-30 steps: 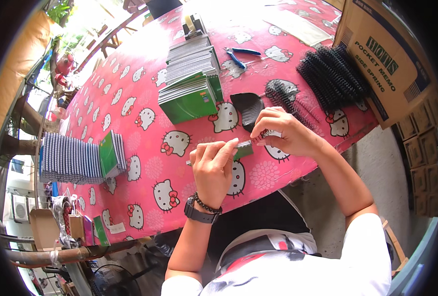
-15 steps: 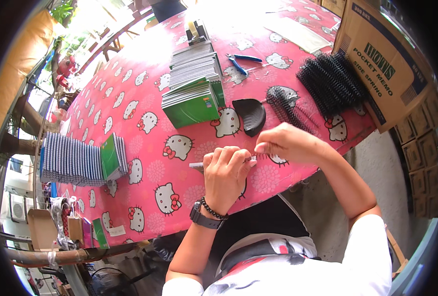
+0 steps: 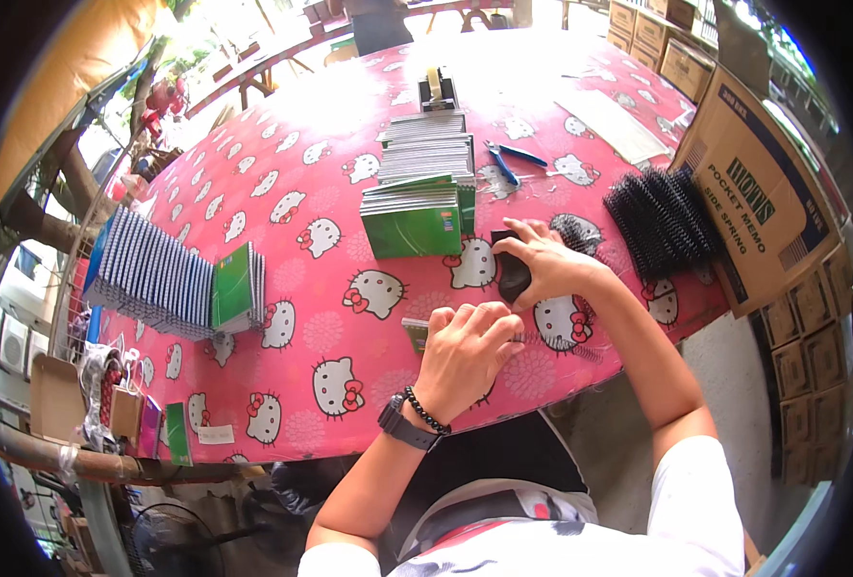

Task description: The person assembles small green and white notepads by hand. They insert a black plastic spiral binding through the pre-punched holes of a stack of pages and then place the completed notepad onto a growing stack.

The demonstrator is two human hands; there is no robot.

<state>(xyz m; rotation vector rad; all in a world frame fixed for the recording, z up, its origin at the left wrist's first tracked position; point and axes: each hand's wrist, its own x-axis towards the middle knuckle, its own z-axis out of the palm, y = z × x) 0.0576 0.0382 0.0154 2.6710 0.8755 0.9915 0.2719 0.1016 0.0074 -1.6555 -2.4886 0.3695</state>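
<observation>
My left hand [image 3: 467, 354], wearing a watch and a beaded bracelet, is closed over a small green memo notebook [image 3: 413, 333] near the table's front edge. A thin dark spiral coil [image 3: 553, 341] sticks out to the right of that hand, toward the loose coils. Just beyond it, my right hand [image 3: 556, 264] grips a black half-round block [image 3: 513, 277], thumb on the near side and fingers over the far side. The palm hides part of the block. Most of the notebook is under my left fingers.
Green notebooks [image 3: 412, 231] stand in a row ahead, with a tape dispenser [image 3: 437, 88] behind. Blue-handled cutters [image 3: 509, 162] lie to their right. Black spiral coils [image 3: 659, 226] are heaped by a cardboard box [image 3: 763, 192]. Spiral-bound notebooks [image 3: 152, 279] are stacked at left.
My right hand has left the coil beside my left hand, moved up and taken hold of the black half-round block. My left hand stays on the notebook. The whole view has shifted.
</observation>
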